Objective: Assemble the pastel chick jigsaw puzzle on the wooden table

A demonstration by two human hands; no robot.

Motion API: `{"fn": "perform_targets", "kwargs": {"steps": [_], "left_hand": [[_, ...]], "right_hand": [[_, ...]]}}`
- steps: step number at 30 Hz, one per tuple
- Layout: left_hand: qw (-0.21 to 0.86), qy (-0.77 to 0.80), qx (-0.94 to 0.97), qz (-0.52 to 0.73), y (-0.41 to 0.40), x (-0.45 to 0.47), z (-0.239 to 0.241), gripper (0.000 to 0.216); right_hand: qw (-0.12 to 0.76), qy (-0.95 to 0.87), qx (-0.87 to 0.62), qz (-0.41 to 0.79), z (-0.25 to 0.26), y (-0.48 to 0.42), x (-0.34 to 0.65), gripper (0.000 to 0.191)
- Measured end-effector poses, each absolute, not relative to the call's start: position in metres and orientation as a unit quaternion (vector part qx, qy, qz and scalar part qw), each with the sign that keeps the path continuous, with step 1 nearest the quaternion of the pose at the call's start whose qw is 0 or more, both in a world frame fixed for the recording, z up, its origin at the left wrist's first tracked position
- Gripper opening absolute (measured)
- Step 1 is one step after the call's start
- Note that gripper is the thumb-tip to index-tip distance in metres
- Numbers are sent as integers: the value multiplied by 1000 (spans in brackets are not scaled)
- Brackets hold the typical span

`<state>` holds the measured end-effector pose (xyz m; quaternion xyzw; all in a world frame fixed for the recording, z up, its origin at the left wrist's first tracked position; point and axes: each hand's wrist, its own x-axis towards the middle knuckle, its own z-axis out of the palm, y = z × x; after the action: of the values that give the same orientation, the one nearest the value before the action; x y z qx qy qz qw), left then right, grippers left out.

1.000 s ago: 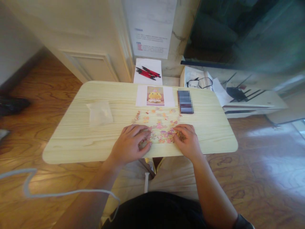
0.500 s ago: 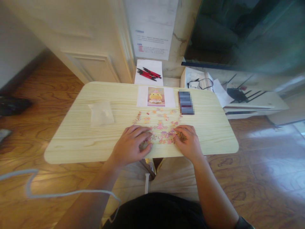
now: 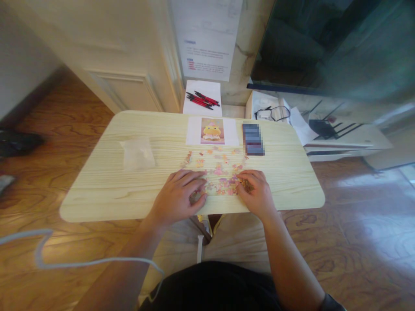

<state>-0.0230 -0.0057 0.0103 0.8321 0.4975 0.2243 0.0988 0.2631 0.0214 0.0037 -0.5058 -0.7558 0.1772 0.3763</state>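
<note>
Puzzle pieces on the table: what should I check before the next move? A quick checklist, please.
1. Puzzle pieces lying on the table: ok.
2. All pieces in plain view: not ok; the hands partly cover some.
3. Left hand gripping a piece: cannot tell.
4. Right hand gripping a piece: cannot tell; pieces show beneath its fingers.
5. Printed picture uncovered: ok.
6. Phone clear of both hands: ok.

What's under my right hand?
Some small puzzle pieces show in the curl of your right hand; whatever lies beneath its palm is covered, so I can't tell.
</note>
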Motion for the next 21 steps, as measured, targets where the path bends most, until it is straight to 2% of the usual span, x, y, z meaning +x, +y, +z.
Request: {"fn": "perform_targets", "kwargs": {"steps": [21], "left_hand": [[77, 530, 810, 239, -5, -19, 9, 23]], "right_hand": [[370, -757, -509, 177, 2, 22, 263, 16]]}}
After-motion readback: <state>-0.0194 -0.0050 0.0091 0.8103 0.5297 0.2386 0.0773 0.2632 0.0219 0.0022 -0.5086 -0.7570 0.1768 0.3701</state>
